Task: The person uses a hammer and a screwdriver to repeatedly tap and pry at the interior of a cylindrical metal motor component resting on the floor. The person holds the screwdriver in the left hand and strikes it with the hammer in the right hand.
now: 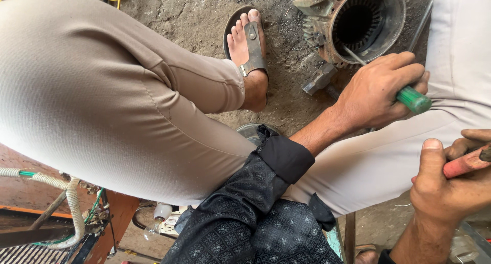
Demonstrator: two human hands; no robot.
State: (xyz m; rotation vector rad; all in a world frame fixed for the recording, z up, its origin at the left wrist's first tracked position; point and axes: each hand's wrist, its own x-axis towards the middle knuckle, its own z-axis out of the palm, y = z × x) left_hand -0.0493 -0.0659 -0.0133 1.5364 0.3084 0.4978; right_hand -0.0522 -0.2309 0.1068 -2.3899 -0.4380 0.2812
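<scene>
No packages, labels, signs or screens are in view.

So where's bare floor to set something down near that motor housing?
Bare ground lies between the raised knee and the sandalled foot. It is crowded by the motor housing: a hammer head and the left hand with its green-handled screwdriver.

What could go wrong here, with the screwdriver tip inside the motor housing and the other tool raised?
The left hand holds the green-handled screwdriver angled into the motor stator; a slip could gouge the slots. The right hand grips a red-handled tool; a missed blow might hit the left hand. The sandalled foot lies exposed nearby.
</scene>
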